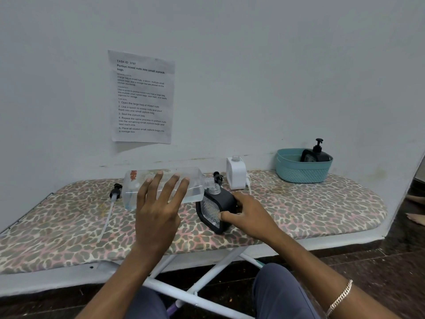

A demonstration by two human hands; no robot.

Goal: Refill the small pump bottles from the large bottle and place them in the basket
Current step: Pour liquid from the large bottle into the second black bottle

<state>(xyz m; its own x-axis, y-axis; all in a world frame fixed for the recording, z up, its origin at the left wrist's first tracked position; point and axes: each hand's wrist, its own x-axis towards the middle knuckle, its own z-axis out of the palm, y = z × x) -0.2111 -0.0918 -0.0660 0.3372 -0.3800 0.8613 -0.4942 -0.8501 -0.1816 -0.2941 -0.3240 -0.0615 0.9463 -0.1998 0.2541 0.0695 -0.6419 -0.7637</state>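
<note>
Three small pump bottles (235, 173) (one in the basket (301, 173)), one large bottle (142, 180) clamped sideways in the left grip (158, 203), neck over the black bottle (224, 199) the right grip (248, 212) clasps.

pump bottle (320, 155) half hidden in basket (301, 174), foot (417, 219) cut off

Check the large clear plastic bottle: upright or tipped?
Tipped: the left hand holds the large clear plastic bottle sideways, neck at the open mouth of the small black bottle.
</note>
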